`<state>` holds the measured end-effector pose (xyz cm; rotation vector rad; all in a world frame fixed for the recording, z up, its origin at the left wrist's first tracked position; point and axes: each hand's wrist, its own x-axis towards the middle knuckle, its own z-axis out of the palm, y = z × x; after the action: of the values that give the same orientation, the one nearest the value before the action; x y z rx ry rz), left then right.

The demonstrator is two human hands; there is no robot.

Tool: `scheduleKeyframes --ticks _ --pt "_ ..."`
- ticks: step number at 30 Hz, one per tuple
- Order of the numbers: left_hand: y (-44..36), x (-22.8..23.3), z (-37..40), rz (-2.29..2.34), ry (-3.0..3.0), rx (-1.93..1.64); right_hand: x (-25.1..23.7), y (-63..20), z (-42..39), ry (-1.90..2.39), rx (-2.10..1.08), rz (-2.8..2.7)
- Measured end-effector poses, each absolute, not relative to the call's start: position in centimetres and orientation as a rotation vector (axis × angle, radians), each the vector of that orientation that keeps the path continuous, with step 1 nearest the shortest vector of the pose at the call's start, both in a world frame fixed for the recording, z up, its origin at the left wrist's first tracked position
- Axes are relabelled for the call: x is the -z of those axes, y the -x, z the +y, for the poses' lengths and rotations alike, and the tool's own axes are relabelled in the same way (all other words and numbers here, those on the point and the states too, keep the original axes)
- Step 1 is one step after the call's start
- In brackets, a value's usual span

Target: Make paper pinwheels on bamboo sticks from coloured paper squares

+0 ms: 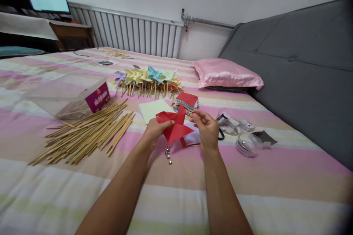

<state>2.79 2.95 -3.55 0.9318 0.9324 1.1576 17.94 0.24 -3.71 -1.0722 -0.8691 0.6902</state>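
Note:
A red paper pinwheel (175,128) is in my left hand (154,131), the thumb pressed on its face near the centre and the fingers behind. Its blades stand folded outward. Just right of it, my right hand (207,128) is closed in a pinch, thumb against fingertips; what it holds is too small to name. Several shiny studs (168,153) lie on the bedsheet (176,187) below the pinwheel. Behind my hands sit a stack of coloured paper squares (188,100) and pale green paper (149,108). Lilac paper (192,136) is partly hidden by the pinwheel and right hand.
Many wooden sticks (91,136) lie spread at left beside a clear plastic box (68,80). Finished pinwheels (146,77) are heaped behind. At right are a round clear container (245,147) and small packages (231,122). A pink pillow (226,73) rests by the grey headboard (298,58).

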Motion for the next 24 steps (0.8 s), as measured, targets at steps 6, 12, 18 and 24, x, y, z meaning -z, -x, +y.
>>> scheduleKeyframes --ticks 6,12,18,24 --pt "-2.5 3.7 3.7 0.934 -0.674 -1.283 2.9 -17.7 -1.0 0.998 -0.823 -1.171" --pt "-2.4 3.7 3.9 0.859 -0.608 -1.279 3.4 -16.9 -1.1 0.965 -1.037 -1.44" --pt "-2.4 3.7 3.8 0.85 -0.648 -1.256 4.2 -16.7 -0.7 0.985 -1.042 -1.411" --pt "-2.5 3.5 3.5 0.835 -0.673 -1.243 4.4 -16.6 -0.3 0.975 -1.006 -1.384"
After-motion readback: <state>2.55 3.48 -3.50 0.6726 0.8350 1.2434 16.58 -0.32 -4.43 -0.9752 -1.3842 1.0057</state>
